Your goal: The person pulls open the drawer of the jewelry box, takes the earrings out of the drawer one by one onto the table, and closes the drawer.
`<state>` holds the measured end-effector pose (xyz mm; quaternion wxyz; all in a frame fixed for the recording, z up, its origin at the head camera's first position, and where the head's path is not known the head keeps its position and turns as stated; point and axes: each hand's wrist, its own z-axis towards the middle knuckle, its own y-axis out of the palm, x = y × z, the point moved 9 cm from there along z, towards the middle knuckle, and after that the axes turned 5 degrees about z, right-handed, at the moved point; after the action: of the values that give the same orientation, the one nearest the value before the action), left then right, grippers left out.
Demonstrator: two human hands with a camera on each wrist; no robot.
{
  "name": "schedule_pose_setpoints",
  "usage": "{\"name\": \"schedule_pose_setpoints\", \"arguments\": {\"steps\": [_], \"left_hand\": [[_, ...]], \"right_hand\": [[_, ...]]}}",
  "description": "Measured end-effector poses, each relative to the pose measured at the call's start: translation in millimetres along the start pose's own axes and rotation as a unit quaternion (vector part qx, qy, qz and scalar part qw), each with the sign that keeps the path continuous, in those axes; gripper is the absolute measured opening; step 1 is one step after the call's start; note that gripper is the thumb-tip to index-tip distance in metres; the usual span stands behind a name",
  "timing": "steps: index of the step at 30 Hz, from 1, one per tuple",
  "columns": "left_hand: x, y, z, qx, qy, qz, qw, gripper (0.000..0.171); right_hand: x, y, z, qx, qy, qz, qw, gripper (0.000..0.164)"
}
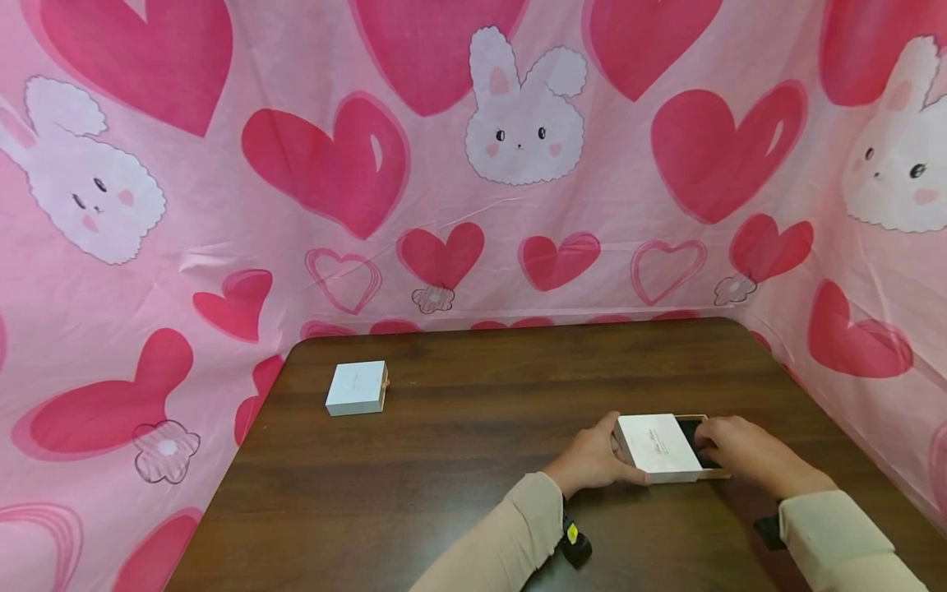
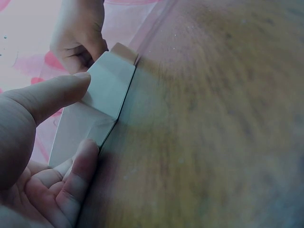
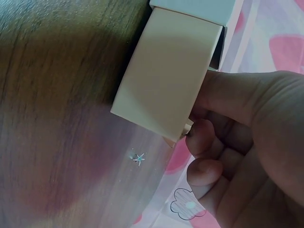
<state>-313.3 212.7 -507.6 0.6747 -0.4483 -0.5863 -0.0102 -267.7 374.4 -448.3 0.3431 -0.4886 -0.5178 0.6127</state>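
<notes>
In the head view, a white drawer-style gift box [image 1: 654, 444] sits at the right of the table, its tray [image 1: 713, 474] partly pulled out to the right. My left hand [image 1: 595, 458] grips the box's outer sleeve from the left, thumb along the near side. Dark lining shows inside the tray. Over the tray's end is my right hand [image 1: 750, 452], fingers bent and reaching into it; the fingertips are hidden, and I cannot tell what they hold. A small starfish-shaped trinket [image 3: 138, 159] lies on the wood just beyond the tray's end in the right wrist view.
A second white box [image 1: 356, 388], closed, with a small tab on its right side, rests at the back left of the brown wooden table [image 1: 473, 362]. Pink cloth [image 1: 518, 205] printed with hearts and rabbits hangs behind the table and along both sides.
</notes>
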Motion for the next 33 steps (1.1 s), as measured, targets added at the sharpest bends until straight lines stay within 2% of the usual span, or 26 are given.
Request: {"name": "schedule_pose_setpoints", "arguments": {"steps": [17, 24, 33], "left_hand": [[0.9, -0.1, -1.1, -0.001, -0.006, -0.001, 1.0000, 0.084], [1.2, 0.8, 0.2, 0.001, -0.002, 0.011, 0.9999, 0.086], [1.2, 0.3, -1.1, 0.001, -0.005, 0.007, 1.0000, 0.083]], "right_hand": [[0.8, 1.5, -0.7, -0.007, 0.015, 0.002, 1.000, 0.026], [-3.2, 0.0, -1.3, -0.004, 0.005, -0.004, 1.000, 0.025], [-2.5, 3.4, 1.7, -0.008, 0.022, -0.007, 1.000, 0.027]]}}
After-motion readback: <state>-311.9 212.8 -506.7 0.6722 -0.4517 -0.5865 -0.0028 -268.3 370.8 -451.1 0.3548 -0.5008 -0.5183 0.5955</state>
